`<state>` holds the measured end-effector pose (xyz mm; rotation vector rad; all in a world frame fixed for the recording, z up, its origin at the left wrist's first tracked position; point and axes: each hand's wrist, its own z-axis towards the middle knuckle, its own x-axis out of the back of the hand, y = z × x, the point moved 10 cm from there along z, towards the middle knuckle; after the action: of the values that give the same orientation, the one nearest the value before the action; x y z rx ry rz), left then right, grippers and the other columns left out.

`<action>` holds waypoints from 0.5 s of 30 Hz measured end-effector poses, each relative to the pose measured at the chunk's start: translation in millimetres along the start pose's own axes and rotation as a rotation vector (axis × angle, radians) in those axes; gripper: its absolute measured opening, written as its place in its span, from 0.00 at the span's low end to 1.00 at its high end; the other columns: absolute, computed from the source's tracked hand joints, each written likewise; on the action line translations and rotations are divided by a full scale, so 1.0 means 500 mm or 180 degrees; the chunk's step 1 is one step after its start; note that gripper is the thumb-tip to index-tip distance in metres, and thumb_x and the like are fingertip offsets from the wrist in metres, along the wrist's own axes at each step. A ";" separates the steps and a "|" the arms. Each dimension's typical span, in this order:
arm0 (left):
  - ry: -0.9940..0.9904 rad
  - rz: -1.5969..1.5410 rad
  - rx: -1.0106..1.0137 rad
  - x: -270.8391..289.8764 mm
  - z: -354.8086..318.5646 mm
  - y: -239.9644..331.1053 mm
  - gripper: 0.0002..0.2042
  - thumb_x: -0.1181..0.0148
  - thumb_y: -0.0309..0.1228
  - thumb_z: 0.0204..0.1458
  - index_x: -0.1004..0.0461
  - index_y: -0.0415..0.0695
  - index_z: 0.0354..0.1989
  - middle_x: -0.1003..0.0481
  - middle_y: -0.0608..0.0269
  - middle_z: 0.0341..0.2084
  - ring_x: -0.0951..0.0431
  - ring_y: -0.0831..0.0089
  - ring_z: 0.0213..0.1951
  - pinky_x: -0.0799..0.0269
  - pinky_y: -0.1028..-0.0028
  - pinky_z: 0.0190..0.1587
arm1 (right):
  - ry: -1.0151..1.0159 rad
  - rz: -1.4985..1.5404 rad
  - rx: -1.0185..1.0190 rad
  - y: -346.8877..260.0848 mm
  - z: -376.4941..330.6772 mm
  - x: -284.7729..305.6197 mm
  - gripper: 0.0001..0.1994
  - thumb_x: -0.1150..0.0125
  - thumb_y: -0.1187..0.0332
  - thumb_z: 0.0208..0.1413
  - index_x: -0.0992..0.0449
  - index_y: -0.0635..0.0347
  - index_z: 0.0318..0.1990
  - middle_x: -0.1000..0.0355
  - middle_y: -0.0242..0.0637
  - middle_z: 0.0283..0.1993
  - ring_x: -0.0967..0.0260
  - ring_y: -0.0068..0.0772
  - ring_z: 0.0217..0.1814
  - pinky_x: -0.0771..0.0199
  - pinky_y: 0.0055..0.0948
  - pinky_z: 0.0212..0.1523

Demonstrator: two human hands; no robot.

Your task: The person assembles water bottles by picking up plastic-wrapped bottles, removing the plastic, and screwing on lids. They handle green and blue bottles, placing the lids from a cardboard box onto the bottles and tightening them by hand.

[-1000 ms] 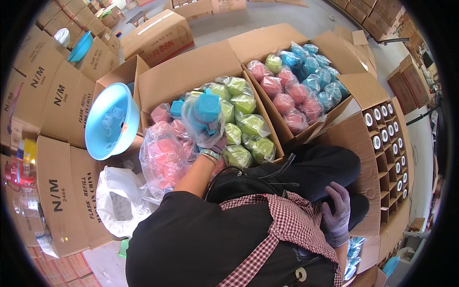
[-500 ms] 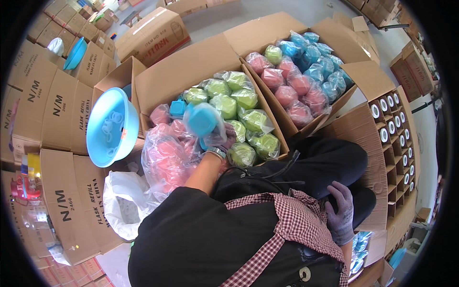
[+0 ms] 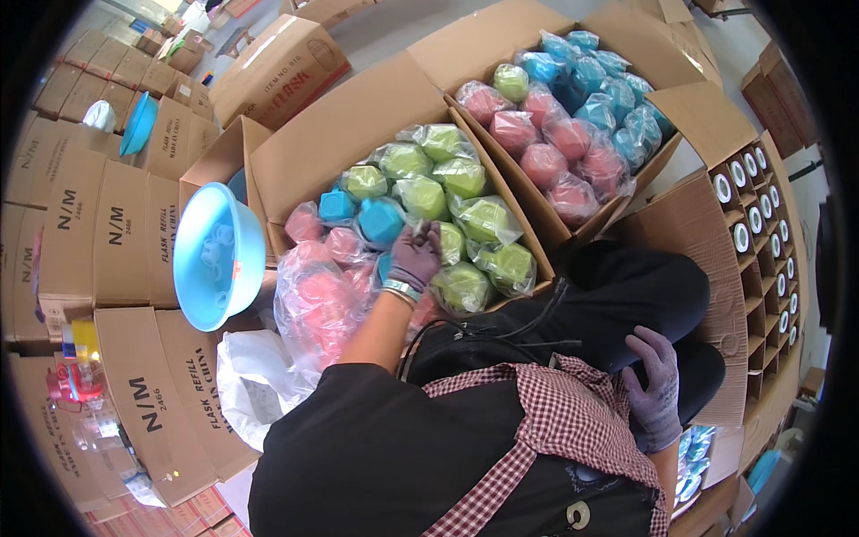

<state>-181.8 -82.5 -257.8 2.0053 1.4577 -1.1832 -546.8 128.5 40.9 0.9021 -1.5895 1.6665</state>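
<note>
We judge the near carton nearly packed with bagged green, blue and pink flasks, our left hand resting its grip on a blue flask among them, our right hand loose, empty on our knee.

Purple gloves on left hand & right hand, pale wristband on left, black top, red-checked apron, dark trousers.

Around me, stacked brown cartons form a wall on my left. A grey concrete floor runs ahead, evenly daylit. More closed cartons stand beyond. On my right, a cardboard rack has divided compartments.
</note>
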 end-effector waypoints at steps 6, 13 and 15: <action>0.0385 0.5739 -0.0576 -0.317 -0.145 0.128 0.26 0.46 0.53 0.64 0.21 0.37 0.47 0.18 0.54 0.42 0.16 0.67 0.40 0.20 0.68 0.43 | -0.0034 0.0032 -0.0187 0.009 0.008 0.018 0.23 0.36 0.75 0.44 0.23 0.58 0.53 0.28 0.45 0.58 0.31 0.50 0.60 0.31 0.43 0.63; 0.0384 0.9231 -0.0705 -0.263 0.105 0.517 0.21 0.27 0.39 0.41 0.18 0.45 0.45 0.16 0.54 0.41 0.17 0.54 0.43 0.23 0.58 0.49 | 0.0018 -0.0068 -0.0198 0.009 0.047 0.019 0.23 0.36 0.76 0.42 0.23 0.58 0.51 0.26 0.44 0.54 0.29 0.48 0.56 0.29 0.42 0.59; 0.0887 0.9401 0.0041 -0.238 0.160 0.518 0.23 0.24 0.38 0.37 0.18 0.46 0.45 0.17 0.54 0.43 0.17 0.55 0.46 0.23 0.58 0.51 | -0.0067 -0.0097 -0.0357 0.008 0.047 0.015 0.22 0.36 0.76 0.43 0.22 0.58 0.51 0.26 0.43 0.54 0.29 0.48 0.56 0.29 0.42 0.59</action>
<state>9.8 -307.7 -247.8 1.5777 -1.6512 0.5661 -553.3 104.7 45.4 0.8847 -1.6577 1.5352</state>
